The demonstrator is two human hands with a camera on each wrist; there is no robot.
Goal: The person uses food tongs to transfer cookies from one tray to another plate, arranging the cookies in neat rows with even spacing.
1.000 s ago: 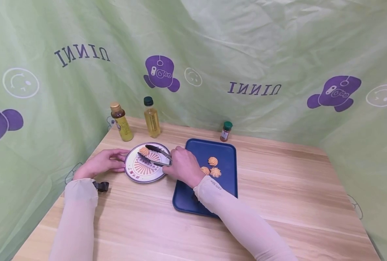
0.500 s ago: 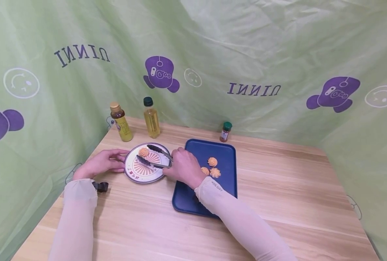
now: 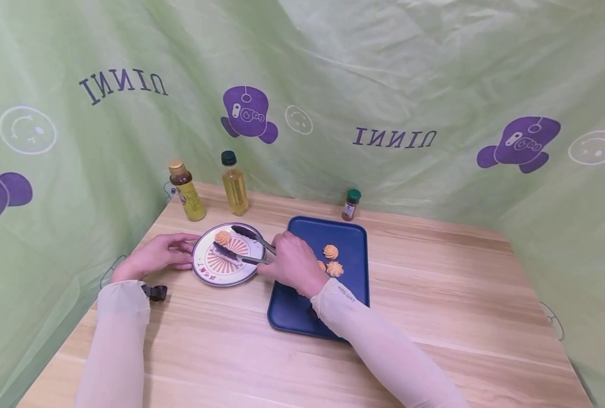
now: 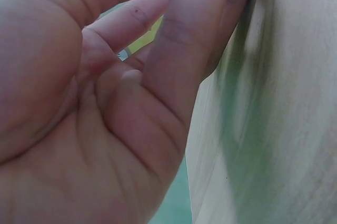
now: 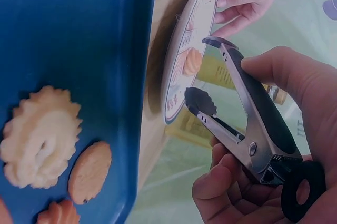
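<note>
My right hand point(image 3: 296, 262) grips black-and-silver tongs point(image 5: 255, 113), whose two arms are spread apart over the plate. A swirled cookie point(image 3: 223, 238) lies on the round patterned plate point(image 3: 200, 262), near its upper left rim and by the tong tips, which do not pinch it. Fingers of my left hand point(image 3: 161, 256) reach to the plate's left rim and seem to touch it; the left wrist view shows the palm and bent fingers close up. Several more cookies, one a pale ring-shaped swirl point(image 5: 42, 137), lie on the blue tray point(image 3: 328, 229) under and beside my right forearm.
Behind the plate stand a sauce bottle point(image 3: 192, 201) with a yellow label and an oil bottle point(image 3: 235, 190) with a dark cap. A small green-capped spice jar point(image 3: 351, 205) stands behind the tray. A green printed curtain point(image 3: 399, 85) encloses the wooden table point(image 3: 435, 283).
The tong tips have spread a little wider, and the cookie between them now lies free on the plate. My right hand has drawn slightly right. My left hand stays at the rim.
</note>
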